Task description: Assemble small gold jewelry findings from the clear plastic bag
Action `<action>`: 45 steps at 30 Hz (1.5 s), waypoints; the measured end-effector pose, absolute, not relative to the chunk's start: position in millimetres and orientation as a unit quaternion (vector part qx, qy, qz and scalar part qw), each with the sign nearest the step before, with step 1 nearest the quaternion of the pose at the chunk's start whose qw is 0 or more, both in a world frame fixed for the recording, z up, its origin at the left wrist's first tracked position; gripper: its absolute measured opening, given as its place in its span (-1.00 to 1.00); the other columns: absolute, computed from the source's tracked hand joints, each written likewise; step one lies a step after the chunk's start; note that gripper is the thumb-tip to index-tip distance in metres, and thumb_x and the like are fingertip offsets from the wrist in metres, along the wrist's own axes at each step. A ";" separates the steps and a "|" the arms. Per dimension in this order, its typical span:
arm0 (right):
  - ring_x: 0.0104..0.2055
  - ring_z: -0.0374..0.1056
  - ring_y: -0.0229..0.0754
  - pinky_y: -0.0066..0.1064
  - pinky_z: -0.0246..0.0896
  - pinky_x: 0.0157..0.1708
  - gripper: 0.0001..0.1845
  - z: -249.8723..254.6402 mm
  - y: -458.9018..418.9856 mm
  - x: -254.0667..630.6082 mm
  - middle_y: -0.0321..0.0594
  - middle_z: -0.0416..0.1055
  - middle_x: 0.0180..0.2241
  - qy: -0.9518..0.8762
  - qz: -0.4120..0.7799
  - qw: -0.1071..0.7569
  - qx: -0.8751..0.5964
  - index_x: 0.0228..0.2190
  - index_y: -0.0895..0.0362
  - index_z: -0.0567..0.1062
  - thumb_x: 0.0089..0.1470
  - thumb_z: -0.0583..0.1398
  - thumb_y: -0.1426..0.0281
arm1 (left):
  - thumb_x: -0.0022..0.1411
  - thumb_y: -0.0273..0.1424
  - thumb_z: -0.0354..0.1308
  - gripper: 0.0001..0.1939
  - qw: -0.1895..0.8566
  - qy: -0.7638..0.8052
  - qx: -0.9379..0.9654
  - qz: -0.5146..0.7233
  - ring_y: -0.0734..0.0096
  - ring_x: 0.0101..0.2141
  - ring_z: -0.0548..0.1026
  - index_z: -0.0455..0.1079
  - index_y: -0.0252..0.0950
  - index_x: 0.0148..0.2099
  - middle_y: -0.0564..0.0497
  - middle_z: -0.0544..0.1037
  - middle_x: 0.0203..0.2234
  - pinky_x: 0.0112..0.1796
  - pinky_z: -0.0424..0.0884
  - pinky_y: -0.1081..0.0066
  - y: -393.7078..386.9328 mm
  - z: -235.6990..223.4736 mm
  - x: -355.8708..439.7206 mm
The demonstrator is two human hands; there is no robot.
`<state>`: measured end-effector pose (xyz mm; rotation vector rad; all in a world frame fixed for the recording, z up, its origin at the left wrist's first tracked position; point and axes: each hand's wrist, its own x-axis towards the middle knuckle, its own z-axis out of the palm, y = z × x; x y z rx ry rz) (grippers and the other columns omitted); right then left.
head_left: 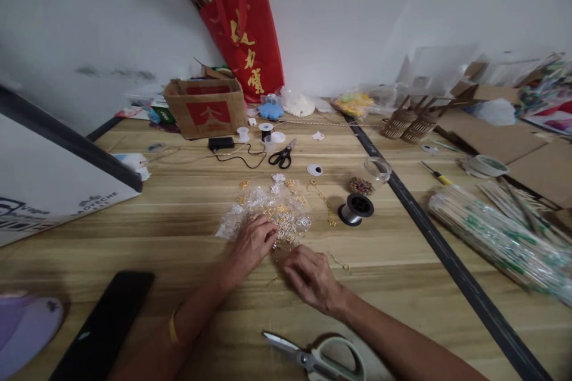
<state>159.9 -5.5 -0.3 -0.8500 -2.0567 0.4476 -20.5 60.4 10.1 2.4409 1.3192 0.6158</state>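
My left hand [254, 241] rests at the near edge of a pile of small gold and silver jewelry findings [288, 223], its fingers bent and pressed together. Just to the right and nearer to me, my right hand [313, 278] is closed with curled fingers. What either hand holds, if anything, is too small or hidden to name. A thin gold chain [338, 263] shows beside my right hand, and a short gold piece [272, 281] lies on its left. Clear plastic bags [232, 221] of findings lie under and behind my left hand. Another gold chain [322, 199] lies beyond the pile.
Large scissors [308, 358] lie close in front of me, with a black phone-like slab [105, 324] to the left. Beyond the pile are a wire spool [356, 209], a jar of beads [361, 184] and black-handled scissors [281, 156]. Bagged sticks [496, 238] lie right.
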 end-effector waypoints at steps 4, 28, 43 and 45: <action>-0.43 0.26 -0.24 -0.44 0.17 -0.46 -0.88 -0.6 -4.4 160.3 -0.22 0.36 -0.46 -0.821 0.182 0.418 -0.344 -0.35 0.11 0.37 0.21 0.05 0.48 | 0.30 -0.47 0.05 -0.84 0.132 0.433 0.867 0.207 0.30 -0.23 0.39 0.46 -0.29 -0.17 -0.03 0.45 -0.32 -0.17 0.34 0.29 59.7 7.7 -21.1; -0.42 0.26 -0.23 -0.43 0.19 -0.44 -0.91 -5.3 -4.6 161.1 -0.21 0.36 -0.44 -0.827 0.164 0.410 -0.348 -0.32 0.13 0.37 0.20 0.06 0.47 | 0.32 -0.51 -0.02 -0.82 0.114 0.401 0.891 0.178 0.28 -0.17 0.33 0.41 -0.28 -0.25 -0.02 0.40 -0.30 -0.09 0.31 0.25 58.5 7.6 -14.4; -0.39 0.29 -0.22 -0.42 0.20 -0.43 -0.91 -6.8 -4.4 163.1 -0.20 0.39 -0.43 -0.831 0.172 0.397 -0.349 -0.31 0.12 0.38 0.19 0.07 0.49 | 0.19 -0.61 0.02 -0.78 0.140 0.432 0.855 0.250 0.27 -0.21 0.40 0.42 -0.28 -0.18 -0.03 0.52 -0.32 -0.15 0.35 0.28 65.5 -4.9 -20.9; -0.40 0.29 -0.22 -0.42 0.20 -0.43 -0.90 -6.1 -4.4 163.0 -0.21 0.39 -0.43 -0.831 0.171 0.395 -0.351 -0.31 0.12 0.38 0.20 0.07 0.48 | 0.17 -0.62 0.02 -0.76 0.141 0.433 0.853 0.253 0.28 -0.22 0.42 0.42 -0.28 -0.18 -0.02 0.52 -0.32 -0.15 0.35 0.28 66.0 -5.0 -21.0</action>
